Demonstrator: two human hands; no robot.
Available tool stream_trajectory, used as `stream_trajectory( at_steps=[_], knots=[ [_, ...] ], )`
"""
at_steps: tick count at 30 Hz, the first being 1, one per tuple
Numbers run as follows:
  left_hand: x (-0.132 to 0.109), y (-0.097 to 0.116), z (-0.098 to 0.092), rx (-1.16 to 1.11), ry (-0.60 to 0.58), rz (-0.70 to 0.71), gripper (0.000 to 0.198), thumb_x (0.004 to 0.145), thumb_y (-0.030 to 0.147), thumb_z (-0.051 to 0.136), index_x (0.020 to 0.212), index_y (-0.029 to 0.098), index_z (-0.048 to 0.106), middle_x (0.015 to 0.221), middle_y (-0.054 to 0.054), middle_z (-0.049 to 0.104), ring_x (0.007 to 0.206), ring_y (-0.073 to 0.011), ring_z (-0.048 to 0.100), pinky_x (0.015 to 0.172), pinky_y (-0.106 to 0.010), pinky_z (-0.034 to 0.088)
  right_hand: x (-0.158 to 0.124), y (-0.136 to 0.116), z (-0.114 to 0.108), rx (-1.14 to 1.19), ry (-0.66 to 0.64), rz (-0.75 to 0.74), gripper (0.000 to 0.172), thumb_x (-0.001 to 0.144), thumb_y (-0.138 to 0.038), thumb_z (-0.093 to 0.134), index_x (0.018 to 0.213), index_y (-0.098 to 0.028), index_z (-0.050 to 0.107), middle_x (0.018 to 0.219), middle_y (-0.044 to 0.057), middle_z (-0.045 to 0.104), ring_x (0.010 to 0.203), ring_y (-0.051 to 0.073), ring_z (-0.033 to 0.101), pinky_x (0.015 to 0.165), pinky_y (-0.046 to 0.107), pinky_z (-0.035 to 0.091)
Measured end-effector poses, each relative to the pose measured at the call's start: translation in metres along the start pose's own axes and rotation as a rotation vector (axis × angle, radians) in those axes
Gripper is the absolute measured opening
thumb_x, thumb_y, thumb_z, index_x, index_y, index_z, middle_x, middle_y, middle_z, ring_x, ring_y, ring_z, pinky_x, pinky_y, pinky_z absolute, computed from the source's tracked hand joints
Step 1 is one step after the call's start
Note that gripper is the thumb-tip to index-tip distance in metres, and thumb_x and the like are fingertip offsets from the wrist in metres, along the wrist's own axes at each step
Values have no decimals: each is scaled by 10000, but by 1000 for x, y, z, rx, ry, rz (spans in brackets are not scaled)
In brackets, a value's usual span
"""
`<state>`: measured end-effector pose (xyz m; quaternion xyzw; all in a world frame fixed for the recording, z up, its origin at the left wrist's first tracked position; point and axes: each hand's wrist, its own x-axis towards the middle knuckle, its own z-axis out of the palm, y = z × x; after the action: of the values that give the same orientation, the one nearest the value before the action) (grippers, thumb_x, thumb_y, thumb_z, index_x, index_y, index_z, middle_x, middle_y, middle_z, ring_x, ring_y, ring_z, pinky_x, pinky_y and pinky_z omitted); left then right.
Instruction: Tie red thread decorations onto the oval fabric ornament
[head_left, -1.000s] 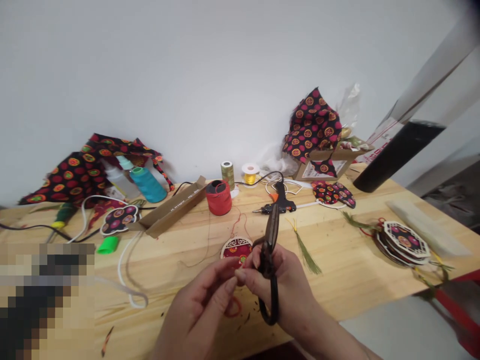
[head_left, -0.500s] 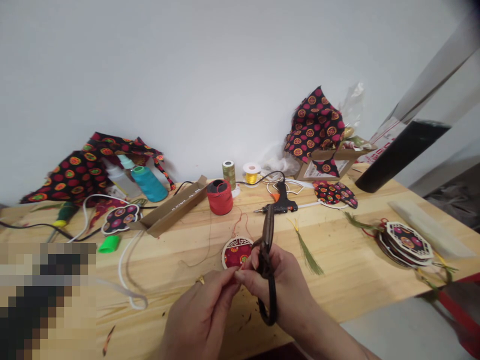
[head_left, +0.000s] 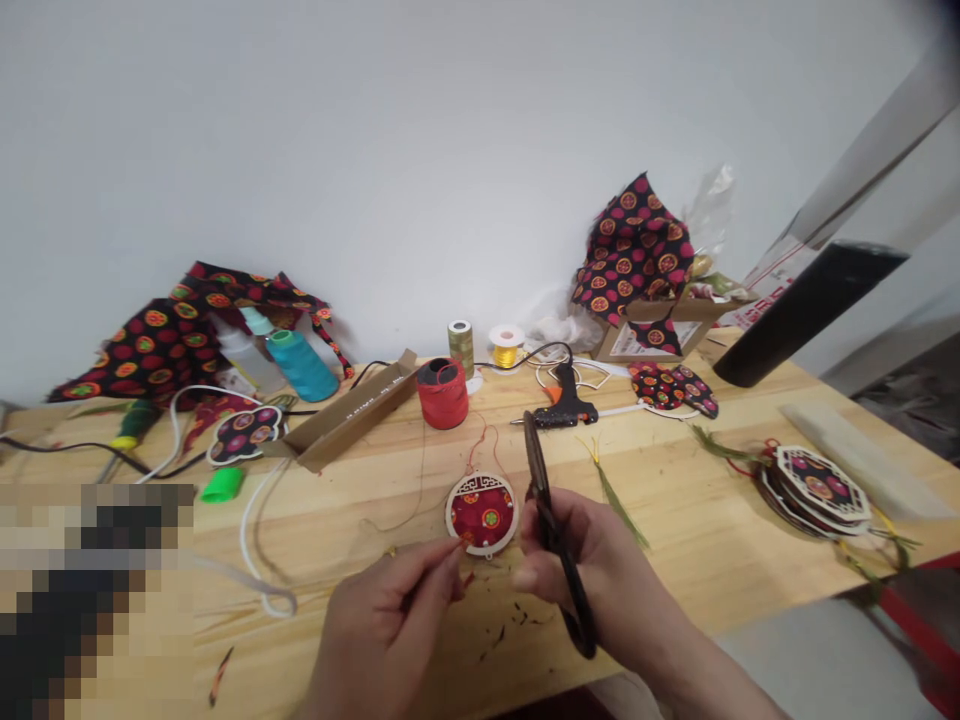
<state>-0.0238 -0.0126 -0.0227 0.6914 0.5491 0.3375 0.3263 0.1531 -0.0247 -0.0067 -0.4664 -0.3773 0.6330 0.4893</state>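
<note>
A pair of dark scissors (head_left: 553,535) is gripped in my right hand (head_left: 600,570), blades pointing up and away from me. My left hand (head_left: 394,615) is closed in a pinch just left of it; a bit of red shows by the fingertips, too small to name. Beyond the left fingertips lies a round pendant (head_left: 484,512) with a pale cut-out frame and red patterned fabric. Red thread (head_left: 482,445) runs from its top toward the spool of red thread (head_left: 442,395). The two hands are apart.
Behind stand a glue gun (head_left: 564,400), an olive spool (head_left: 460,348) and a yellow spool (head_left: 505,347). An open cardboard tray (head_left: 352,410) and a teal thread cone (head_left: 304,367) are left. Right lie a green tassel (head_left: 616,500), stacked framed ornaments (head_left: 814,490) and a black roll (head_left: 810,315).
My hands, earlier touching at the fingertips over the pendant's lower edge, have drawn apart. The scissors moved slightly right and down with my right hand, and more of the pendant shows.
</note>
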Motion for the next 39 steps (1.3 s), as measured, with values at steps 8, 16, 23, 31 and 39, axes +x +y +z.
stream_trajectory(
  at_steps=[8, 16, 23, 31, 39],
  knots=[
    [8, 10, -6, -294, -52, -343, 145, 687, 338, 679, 759, 245, 764, 758, 21, 765, 753, -193, 679, 691, -215, 518, -24, 0, -16, -211, -112, 39, 330, 488, -280, 802, 597, -191, 504, 553, -57, 388, 518, 88, 269, 442, 216, 197],
    [8, 10, -4, -528, -4, -478, 178, 676, 322, 707, 787, 196, 763, 706, -11, 736, 733, -180, 646, 609, -200, 507, -29, -8, -18, -828, -201, 156, 139, 572, -224, 701, 624, -170, 584, 537, -48, 449, 510, 86, 306, 440, 200, 215],
    [7, 5, -2, -623, 16, -454, 169, 660, 315, 728, 795, 220, 766, 410, 67, 480, 385, -62, 369, 339, -141, 297, -25, 3, -21, -1008, -205, 118, 314, 640, -448, 669, 680, -147, 589, 574, -19, 477, 528, 92, 342, 459, 194, 249],
    [9, 7, -5, -565, 96, -465, 220, 605, 354, 748, 763, 201, 764, 403, 65, 465, 387, -77, 355, 343, -159, 306, -20, -4, -12, -928, -205, 131, 321, 606, -454, 692, 650, -165, 559, 563, -45, 408, 505, 74, 272, 423, 178, 225],
    [7, 7, -4, -566, -8, -426, 174, 611, 353, 735, 753, 261, 777, 677, -8, 728, 804, -225, 645, 719, -229, 504, -15, 8, -14, -1005, -120, 85, 283, 607, -429, 677, 593, -176, 552, 525, -37, 421, 479, 79, 254, 406, 192, 177]
  ],
)
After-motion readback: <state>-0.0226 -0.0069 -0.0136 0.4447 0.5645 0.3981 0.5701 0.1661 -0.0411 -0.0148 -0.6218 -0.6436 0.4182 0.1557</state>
